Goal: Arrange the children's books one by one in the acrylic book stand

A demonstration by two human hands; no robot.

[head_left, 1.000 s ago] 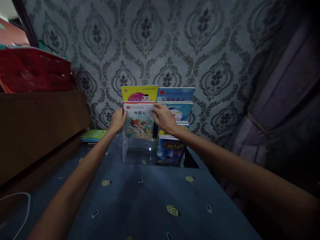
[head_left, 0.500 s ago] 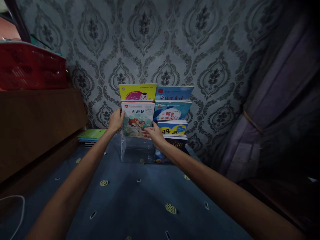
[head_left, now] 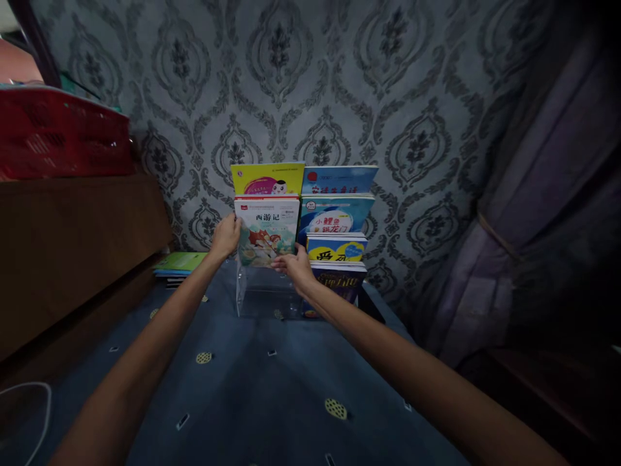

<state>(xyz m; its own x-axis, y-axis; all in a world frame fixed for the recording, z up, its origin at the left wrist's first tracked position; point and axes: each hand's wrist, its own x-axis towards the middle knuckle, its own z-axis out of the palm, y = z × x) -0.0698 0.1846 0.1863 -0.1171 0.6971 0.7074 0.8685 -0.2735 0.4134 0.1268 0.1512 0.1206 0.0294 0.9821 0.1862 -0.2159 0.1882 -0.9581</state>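
A white-topped picture book [head_left: 266, 220] with an illustrated cover stands in the left column of a transparent tiered book rack [head_left: 264, 299]. My left hand [head_left: 226, 234] is closed on its left edge, fingertips partly hidden behind it. At the lower right corner, my right hand [head_left: 297, 266] grips the same book, its fingers across the front. Behind it rises a yellow book [head_left: 266, 175]. The right column holds a blue book [head_left: 339, 178] at the top, a teal book [head_left: 334, 213], a yellow-and-blue book [head_left: 334, 249] and a dark purple book [head_left: 347, 281], partly covered by my right forearm.
A stack of thin books [head_left: 179, 261] lies left of the rack on the blue patterned cloth [head_left: 242, 401]. A red basket [head_left: 63, 133] sits on a brown wooden cabinet [head_left: 82, 252]. Patterned wallpaper is behind; a tied curtain [head_left: 485, 285] hangs at the right. A white cable [head_left: 46, 414] curves at lower left.
My right hand has shifted slightly left and down along the book's lower corner. The left hand and the book hold nearly the same place. The view has shifted a little.
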